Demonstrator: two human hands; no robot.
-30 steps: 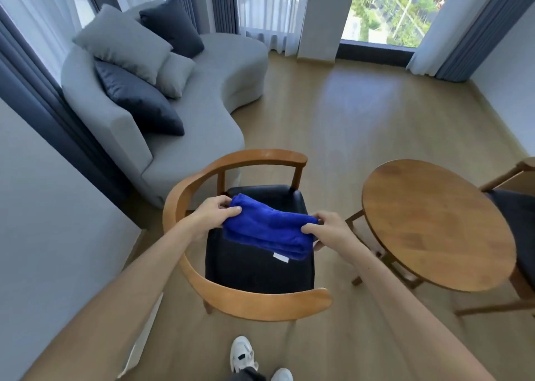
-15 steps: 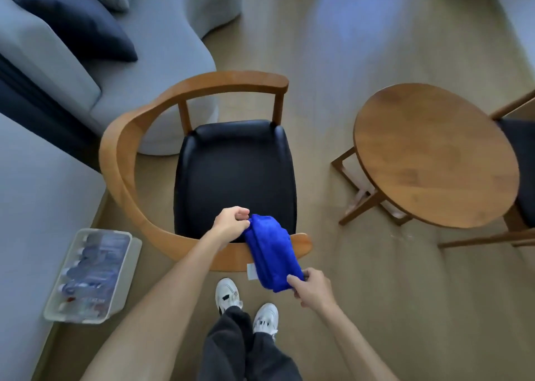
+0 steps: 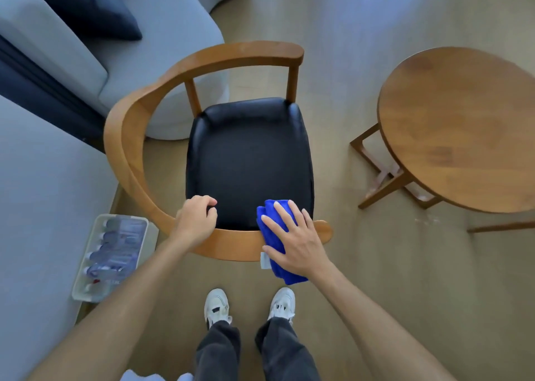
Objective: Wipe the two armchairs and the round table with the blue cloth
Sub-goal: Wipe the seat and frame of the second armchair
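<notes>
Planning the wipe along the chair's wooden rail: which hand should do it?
Probably the right hand: it lies flat with straight fingers on the blue cloth, which is draped over the armchair rail's near end. The left hand rests curled on the rail without cloth, so it looks better placed for steadying.

Under me was a pale wood-plank floor point(image 3: 362, 264), and on it stood the curved wooden armchair with the black padded seat point(image 3: 249, 160), the round brown wooden table point(image 3: 460, 128) on its angled legs to my right, and the grey upholstered sofa point(image 3: 162, 41) beyond the chair. A clear plastic box of small bottles point(image 3: 111, 256) sat on the floor to my left, against the grey wall. My two white sneakers point(image 3: 217, 306) were planted on the boards just behind the chair's back rail.
</notes>
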